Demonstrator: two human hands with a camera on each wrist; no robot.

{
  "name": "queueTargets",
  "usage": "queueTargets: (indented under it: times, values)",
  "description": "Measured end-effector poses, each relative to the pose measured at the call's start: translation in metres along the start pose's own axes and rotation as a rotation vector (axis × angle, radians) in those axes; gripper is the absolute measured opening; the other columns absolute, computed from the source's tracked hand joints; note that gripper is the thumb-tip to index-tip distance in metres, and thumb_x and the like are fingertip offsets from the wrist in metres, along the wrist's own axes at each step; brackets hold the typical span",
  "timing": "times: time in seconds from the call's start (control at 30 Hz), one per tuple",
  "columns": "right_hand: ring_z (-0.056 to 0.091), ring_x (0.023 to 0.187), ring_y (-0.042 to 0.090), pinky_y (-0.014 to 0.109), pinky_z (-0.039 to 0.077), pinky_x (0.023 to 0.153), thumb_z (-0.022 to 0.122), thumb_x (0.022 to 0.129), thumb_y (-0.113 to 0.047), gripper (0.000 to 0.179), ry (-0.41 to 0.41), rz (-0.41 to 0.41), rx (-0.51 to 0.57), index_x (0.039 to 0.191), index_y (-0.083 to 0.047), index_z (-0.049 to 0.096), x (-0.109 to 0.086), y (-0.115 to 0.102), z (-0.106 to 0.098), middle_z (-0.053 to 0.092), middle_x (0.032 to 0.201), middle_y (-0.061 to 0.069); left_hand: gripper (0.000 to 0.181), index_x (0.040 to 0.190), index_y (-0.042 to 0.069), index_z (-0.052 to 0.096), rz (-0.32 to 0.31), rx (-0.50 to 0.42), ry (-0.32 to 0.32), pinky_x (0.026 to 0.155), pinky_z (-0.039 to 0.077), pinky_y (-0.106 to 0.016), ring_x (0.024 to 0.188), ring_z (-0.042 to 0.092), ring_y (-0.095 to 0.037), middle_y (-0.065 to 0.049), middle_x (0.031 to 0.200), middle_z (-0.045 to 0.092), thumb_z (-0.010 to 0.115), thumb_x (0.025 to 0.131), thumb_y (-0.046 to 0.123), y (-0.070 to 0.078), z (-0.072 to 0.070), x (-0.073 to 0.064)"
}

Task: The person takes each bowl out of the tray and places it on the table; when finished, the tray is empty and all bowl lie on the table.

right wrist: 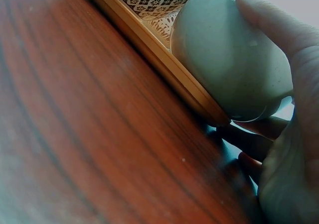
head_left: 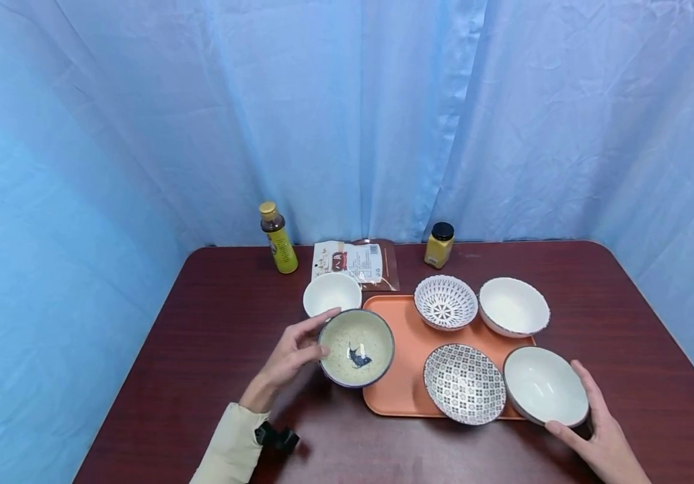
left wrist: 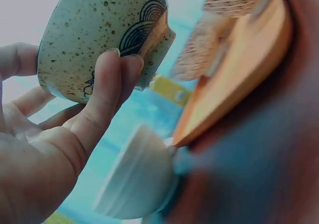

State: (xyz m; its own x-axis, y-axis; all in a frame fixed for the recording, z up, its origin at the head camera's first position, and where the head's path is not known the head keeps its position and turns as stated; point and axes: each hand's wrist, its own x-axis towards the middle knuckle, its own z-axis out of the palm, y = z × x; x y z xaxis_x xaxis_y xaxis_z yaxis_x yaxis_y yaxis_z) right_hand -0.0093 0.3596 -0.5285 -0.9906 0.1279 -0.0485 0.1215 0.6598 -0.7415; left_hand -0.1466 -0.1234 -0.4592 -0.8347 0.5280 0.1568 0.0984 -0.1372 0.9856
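My left hand (head_left: 291, 354) grips a speckled cream bowl (head_left: 356, 348) with a dark rim and a blue fish inside, held up over the left edge of the orange tray (head_left: 397, 396). In the left wrist view, fingers press this speckled bowl's (left wrist: 94, 35) outer wall and underside. My right hand (head_left: 602, 430) holds a pale grey-green bowl (head_left: 545, 385) by its right side at the tray's front right corner. The right wrist view shows that grey-green bowl (right wrist: 224, 55) tilted, thumb near its rim and fingers beneath. Beside it, a black-and-white patterned bowl (head_left: 465, 384) sits on the tray.
A white slotted-pattern bowl (head_left: 446, 302) and a white bowl (head_left: 513, 306) stand at the tray's back. Another white bowl (head_left: 332, 294) is behind my left hand. Farther back are a sauce bottle (head_left: 279, 238), a spice packet (head_left: 356, 261) and a yellow jar (head_left: 440, 246).
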Motion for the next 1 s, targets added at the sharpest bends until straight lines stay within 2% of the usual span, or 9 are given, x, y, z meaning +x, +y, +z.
queueTargets:
  times: [0.1,0.2,0.27,0.37,0.53,0.67,0.77,0.83,1.0]
  values:
    - [0.02,0.14,0.047,0.02,0.029,0.107,0.065,0.096,-0.03,0.099,-0.023,0.041,-0.015,0.161,-0.034,-0.01,0.002,-0.001,-0.003,-0.002,0.169,0.017,0.065,0.149,-0.01,0.037,0.006,0.007,0.054,0.065,0.056,-0.018,0.08,0.064,-0.007,-0.021,0.132,0.056,0.053,0.086,-0.007,0.008,-0.011,-0.003]
    - [0.026,0.134,0.051,0.043,0.036,0.099,0.065,0.096,-0.032,0.1,-0.041,0.072,-0.035,0.16,-0.033,-0.012,0.003,-0.001,-0.005,-0.001,0.169,0.02,0.065,0.15,-0.008,0.037,0.001,-0.004,0.108,0.059,0.049,-0.015,0.071,0.057,-0.004,-0.003,0.126,0.058,0.054,0.087,-0.008,0.015,-0.022,-0.006]
    - [0.027,0.132,0.051,0.053,0.036,0.098,0.065,0.096,-0.032,0.1,-0.046,0.078,-0.038,0.16,-0.032,-0.013,0.004,-0.001,-0.005,0.0,0.168,0.022,0.065,0.15,-0.008,0.036,0.012,0.002,0.142,0.054,0.042,-0.013,0.064,0.05,-0.003,0.003,0.123,0.059,0.054,0.087,-0.009,0.018,-0.03,-0.009]
    - [0.028,0.131,0.05,0.057,0.037,0.096,0.065,0.096,-0.033,0.101,-0.046,0.079,-0.044,0.16,-0.032,-0.013,0.004,-0.001,-0.005,0.001,0.168,0.023,0.065,0.151,-0.007,0.035,0.024,-0.01,0.179,0.055,0.047,-0.013,0.068,0.056,-0.003,0.006,0.129,0.06,0.052,0.089,-0.01,0.022,-0.041,-0.012]
    - [0.029,0.131,0.05,0.051,0.037,0.097,0.065,0.096,-0.033,0.1,-0.043,0.076,-0.049,0.161,-0.032,-0.012,0.003,-0.001,-0.005,0.003,0.168,0.024,0.065,0.153,-0.005,0.033,0.03,-0.027,0.246,0.06,0.061,-0.021,0.082,0.069,-0.008,0.004,0.134,0.059,0.051,0.091,-0.011,0.026,-0.06,-0.017]
    - [0.028,0.131,0.05,0.05,0.037,0.097,0.065,0.096,-0.033,0.1,-0.04,0.073,-0.047,0.161,-0.032,-0.012,0.003,-0.002,-0.005,0.002,0.168,0.023,0.065,0.154,-0.005,0.031,0.041,-0.053,0.302,0.058,0.063,-0.031,0.082,0.073,-0.013,0.002,0.133,0.06,0.049,0.091,-0.012,0.025,-0.074,-0.022]
    - [0.028,0.132,0.049,0.029,0.036,0.094,0.065,0.096,-0.032,0.1,-0.032,0.061,-0.045,0.161,-0.033,-0.011,0.003,-0.001,-0.005,0.002,0.168,0.021,0.065,0.154,-0.005,0.03,0.041,-0.079,0.349,0.056,0.063,-0.032,0.077,0.073,-0.015,-0.001,0.128,0.063,0.047,0.092,-0.013,0.022,-0.084,-0.026]
    - [0.027,0.133,0.049,0.022,0.033,0.09,0.065,0.096,-0.032,0.1,-0.028,0.055,-0.044,0.161,-0.033,-0.01,0.003,-0.001,-0.004,0.002,0.169,0.02,0.066,0.154,-0.005,0.03,0.038,-0.094,0.379,0.056,0.063,-0.032,0.075,0.073,-0.015,-0.003,0.124,0.065,0.047,0.092,-0.014,0.02,-0.09,-0.027]
    - [0.026,0.134,0.049,0.035,0.034,0.098,0.065,0.096,-0.032,0.1,-0.028,0.054,-0.042,0.161,-0.033,-0.01,0.003,-0.001,-0.004,0.001,0.169,0.02,0.068,0.155,-0.006,0.026,0.02,-0.124,0.435,0.056,0.063,-0.032,0.077,0.072,-0.017,-0.002,0.122,0.067,0.046,0.091,-0.015,0.011,-0.103,-0.031]
